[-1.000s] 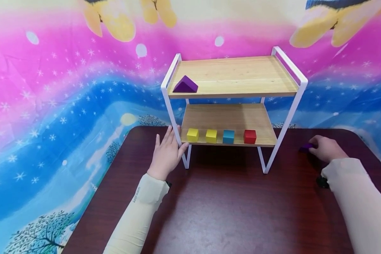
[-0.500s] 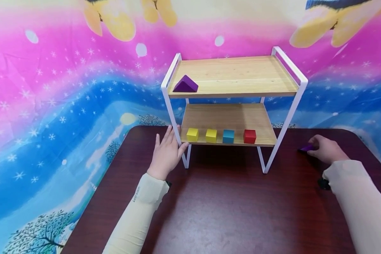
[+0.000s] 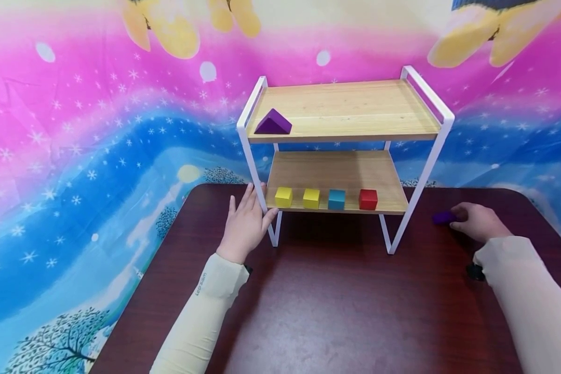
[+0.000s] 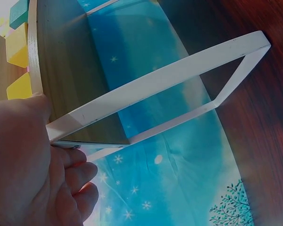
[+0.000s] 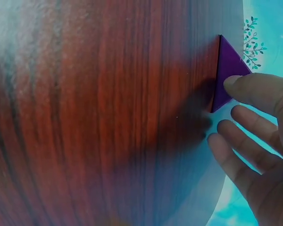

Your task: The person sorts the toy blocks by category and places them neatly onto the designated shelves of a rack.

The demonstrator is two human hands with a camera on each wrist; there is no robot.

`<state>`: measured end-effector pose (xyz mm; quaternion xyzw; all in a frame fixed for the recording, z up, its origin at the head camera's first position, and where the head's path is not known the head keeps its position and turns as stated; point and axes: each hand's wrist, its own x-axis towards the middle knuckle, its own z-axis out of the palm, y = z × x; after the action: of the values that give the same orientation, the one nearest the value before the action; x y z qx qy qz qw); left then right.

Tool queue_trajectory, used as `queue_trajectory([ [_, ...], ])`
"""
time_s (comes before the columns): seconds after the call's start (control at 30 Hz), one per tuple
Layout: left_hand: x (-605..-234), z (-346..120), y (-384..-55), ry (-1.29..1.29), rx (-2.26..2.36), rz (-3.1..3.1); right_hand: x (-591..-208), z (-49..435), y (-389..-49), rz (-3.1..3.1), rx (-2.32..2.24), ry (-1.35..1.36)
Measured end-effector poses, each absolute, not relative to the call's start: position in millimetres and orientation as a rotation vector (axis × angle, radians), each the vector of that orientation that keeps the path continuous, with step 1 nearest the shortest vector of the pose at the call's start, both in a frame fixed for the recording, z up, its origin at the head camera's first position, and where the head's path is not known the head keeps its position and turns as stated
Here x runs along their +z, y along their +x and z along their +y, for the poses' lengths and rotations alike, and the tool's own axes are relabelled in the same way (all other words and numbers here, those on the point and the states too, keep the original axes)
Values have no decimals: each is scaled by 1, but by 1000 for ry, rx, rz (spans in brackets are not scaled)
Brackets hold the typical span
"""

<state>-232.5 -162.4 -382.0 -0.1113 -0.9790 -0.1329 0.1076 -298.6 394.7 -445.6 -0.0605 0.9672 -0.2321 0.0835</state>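
In the head view my left hand [image 3: 245,228] rests against the left leg of a two-tier shelf [image 3: 346,137], fingers extended. The left wrist view shows its thumb at the lower board's front edge, beside a yellow cube [image 4: 20,88]. My right hand [image 3: 480,222] pinches a purple triangular block [image 3: 443,218] low over the table, right of the shelf. Its thumb lies on the triangular face of that block [image 5: 228,77] in the right wrist view, with the other fingers loosely bent below. Another purple triangular block [image 3: 274,122] stands at the upper board's front left.
Along the lower board's front edge stand two yellow cubes [image 3: 311,199], a blue cube [image 3: 336,200] and a red cube [image 3: 368,199]. The dark wooden table [image 3: 336,306] has a patterned cloth [image 3: 98,171] behind it and at its left.
The purple block in my right hand has shifted slightly left and turned, so more of it shows. My left hand and the shelf have stayed in place.
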Motion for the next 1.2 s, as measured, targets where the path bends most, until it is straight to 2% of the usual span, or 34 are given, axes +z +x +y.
queue_trajectory([
  [1.2, -380, -162, -232, -325, -346, -2906, -453, 389, -298, 2917, -824, -133],
])
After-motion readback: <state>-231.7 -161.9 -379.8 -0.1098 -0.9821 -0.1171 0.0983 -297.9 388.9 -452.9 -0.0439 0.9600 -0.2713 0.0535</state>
